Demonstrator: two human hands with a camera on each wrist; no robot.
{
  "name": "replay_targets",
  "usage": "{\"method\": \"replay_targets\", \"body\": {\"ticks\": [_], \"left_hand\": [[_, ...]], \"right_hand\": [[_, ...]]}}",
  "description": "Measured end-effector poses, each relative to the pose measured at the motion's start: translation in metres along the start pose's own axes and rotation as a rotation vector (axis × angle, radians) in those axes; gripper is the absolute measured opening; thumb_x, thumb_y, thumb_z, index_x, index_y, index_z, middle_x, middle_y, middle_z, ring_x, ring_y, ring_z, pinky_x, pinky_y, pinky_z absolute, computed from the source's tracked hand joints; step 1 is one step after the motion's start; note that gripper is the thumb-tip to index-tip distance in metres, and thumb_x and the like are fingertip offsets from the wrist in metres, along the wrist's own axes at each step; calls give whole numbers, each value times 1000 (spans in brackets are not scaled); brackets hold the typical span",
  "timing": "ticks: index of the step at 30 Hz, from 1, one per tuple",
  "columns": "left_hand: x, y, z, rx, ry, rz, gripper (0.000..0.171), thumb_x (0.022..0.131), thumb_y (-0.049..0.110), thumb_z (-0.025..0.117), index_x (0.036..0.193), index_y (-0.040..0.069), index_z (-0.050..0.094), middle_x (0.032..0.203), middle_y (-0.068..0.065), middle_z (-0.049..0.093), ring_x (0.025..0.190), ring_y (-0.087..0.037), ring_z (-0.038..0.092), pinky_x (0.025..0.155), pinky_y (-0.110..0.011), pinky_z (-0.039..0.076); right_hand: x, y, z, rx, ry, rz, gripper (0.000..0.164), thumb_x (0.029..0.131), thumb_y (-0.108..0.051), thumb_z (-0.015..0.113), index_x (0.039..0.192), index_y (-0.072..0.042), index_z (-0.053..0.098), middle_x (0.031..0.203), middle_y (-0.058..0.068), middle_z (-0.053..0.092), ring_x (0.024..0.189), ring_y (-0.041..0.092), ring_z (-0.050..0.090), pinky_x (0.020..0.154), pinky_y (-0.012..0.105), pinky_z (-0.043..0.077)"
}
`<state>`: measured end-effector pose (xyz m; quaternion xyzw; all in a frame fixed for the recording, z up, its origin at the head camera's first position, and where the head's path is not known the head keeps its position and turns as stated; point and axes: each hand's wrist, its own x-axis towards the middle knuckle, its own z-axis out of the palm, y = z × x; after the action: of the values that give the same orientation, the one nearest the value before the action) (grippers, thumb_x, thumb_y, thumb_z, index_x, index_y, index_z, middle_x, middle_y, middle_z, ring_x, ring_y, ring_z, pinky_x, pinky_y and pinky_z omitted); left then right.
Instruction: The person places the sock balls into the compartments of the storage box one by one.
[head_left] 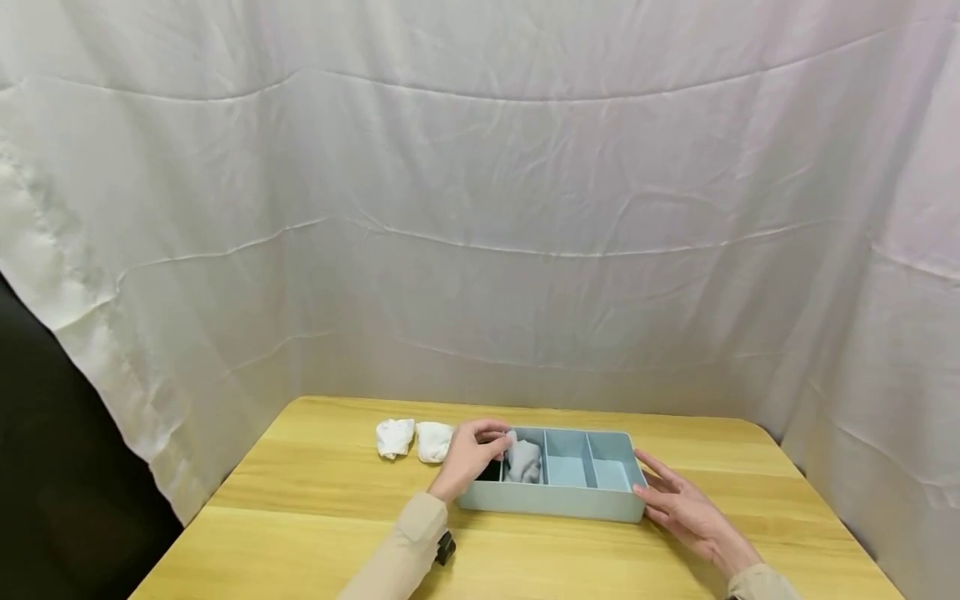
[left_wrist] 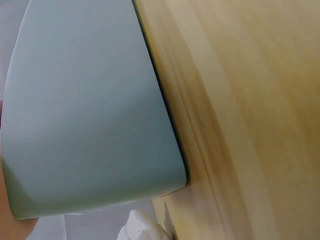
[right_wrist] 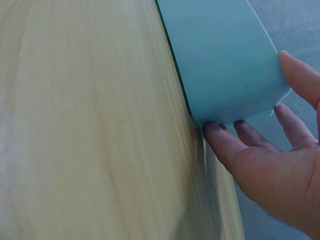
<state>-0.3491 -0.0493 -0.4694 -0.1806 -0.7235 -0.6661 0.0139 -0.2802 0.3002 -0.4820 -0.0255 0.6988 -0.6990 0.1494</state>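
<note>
A pale blue box [head_left: 551, 502] with a row of compartments sits on the table. My left hand [head_left: 471, 454] reaches over its left end, thumb and fingertips pinching the upper edge of a grey cloth bundle [head_left: 523, 461] in the second compartment. Something black [head_left: 491, 472] lies in the leftmost compartment, partly hidden by that hand. At the box's right end, my right hand [head_left: 686, 508] touches the end wall with extended, spread fingers. The right wrist view shows these fingertips [right_wrist: 216, 134] against the box's corner and wall. In the left wrist view the box's side [left_wrist: 95, 110] hides most of the left hand.
Two white cloth bundles, one further left [head_left: 394, 437] and one nearer the box [head_left: 433, 442], lie on the wooden table [head_left: 322, 500]. The two right-hand compartments [head_left: 568, 460] hold nothing visible. A pale curtain [head_left: 525, 317] hangs behind the table's far edge.
</note>
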Motion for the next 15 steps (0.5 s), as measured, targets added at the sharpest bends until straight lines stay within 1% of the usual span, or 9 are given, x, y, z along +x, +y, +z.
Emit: {"method": "replay_targets", "body": {"ticks": [3,5,8,10,15], "left_hand": [[0,0,-1,-25,14,-9,27,92,8,67,115,-7,67,112,-26,68,90,-28,68,71,-30,58],[0,1,-3,-44,27,-3,27,92,9,67,114,-8,67,112,-28,67,84,-25,67,68,-27,57],[1,1,-7,-53,50,18,27,92,13,69,110,-8,68,106,-31,67,74,-22,63,63,-23,53],[1,2,-11,-50,65,34,26,91,15,70,107,-6,70,101,-32,67,71,-21,62,61,-21,52],[3,2,-23,-49,108,36,19,90,17,72,102,2,73,97,-30,68,74,-26,64,59,-22,51]], "right_hand": [[0,1,1,6,0,5,82,98,-20,61,159,-14,7,162,27,-2,146,39,15,117,55,25],[0,1,1,12,2,7,82,98,-20,61,159,-14,7,162,27,-1,146,40,15,117,54,26],[0,0,2,19,-2,9,81,98,-19,61,159,-14,7,162,27,-2,147,40,13,116,52,29],[0,0,1,14,-9,9,81,99,-19,60,159,-14,6,162,27,-3,147,41,13,115,51,31],[1,0,0,11,-11,8,80,99,-19,59,159,-14,6,162,27,-3,147,40,14,115,50,32]]}}
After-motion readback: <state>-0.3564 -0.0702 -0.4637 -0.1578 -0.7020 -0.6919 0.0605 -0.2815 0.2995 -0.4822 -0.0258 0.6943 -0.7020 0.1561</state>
